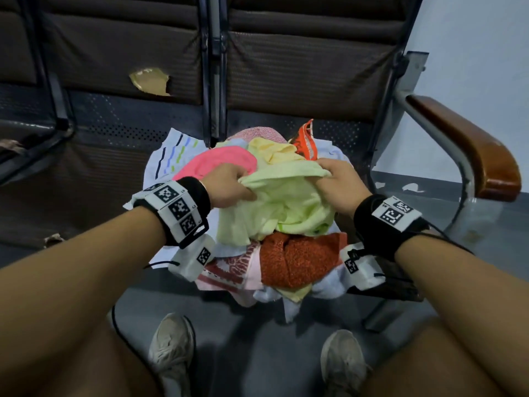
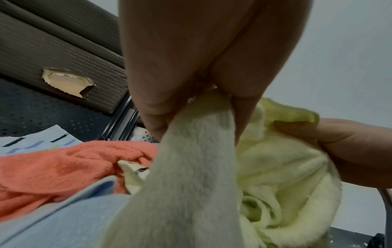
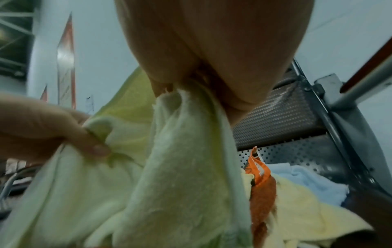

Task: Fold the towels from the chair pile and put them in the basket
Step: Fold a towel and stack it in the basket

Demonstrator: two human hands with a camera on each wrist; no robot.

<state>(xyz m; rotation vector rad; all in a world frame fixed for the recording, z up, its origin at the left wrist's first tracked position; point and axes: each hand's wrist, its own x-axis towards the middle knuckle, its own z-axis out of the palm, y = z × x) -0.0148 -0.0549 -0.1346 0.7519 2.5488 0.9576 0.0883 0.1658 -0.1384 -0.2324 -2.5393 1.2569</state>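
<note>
1. Gripping one upper edge of the pale green terry towel (image 1: 282, 202) with the left hand (image 1: 229, 183), fingers curled and pinching the cloth, as seen from the head view.
2. Pinching the opposite upper edge of the same towel with the right hand (image 1: 337, 186), fingers closed on the fabric.
3. Holding the pale green terry towel bunched between both hands, its lower part hanging crumpled onto the pile of mixed towels (image 1: 286, 262) on the dark perforated metal chair seat (image 1: 120, 130).
4. Showing, in the left wrist view, the left hand (image 2: 191, 75) clamping a fold of the pale green terry towel (image 2: 282, 176), with the right hand (image 2: 350, 147) gripping it at the right.
5. Showing, in the right wrist view, the right hand (image 3: 212, 58) pinching the pale green terry towel (image 3: 169, 184), with the left hand (image 3: 48, 127) holding it at the left.
6. Lying in the pile: a bright pink terry towel (image 1: 223, 161) on the left just beyond the left hand, a white cloth with coloured dashed stripes (image 1: 171, 153) further left, a pale yellow towel (image 1: 274, 151) at the far side, a rust-orange textured towel (image 1: 300, 259) on the near side.
7. Standing at the right of the seat: a brown wooden armrest (image 1: 469, 150) on a grey metal frame.
8. Resting on the grey floor near the chair: two worn pale sneakers (image 1: 171, 348).
</note>
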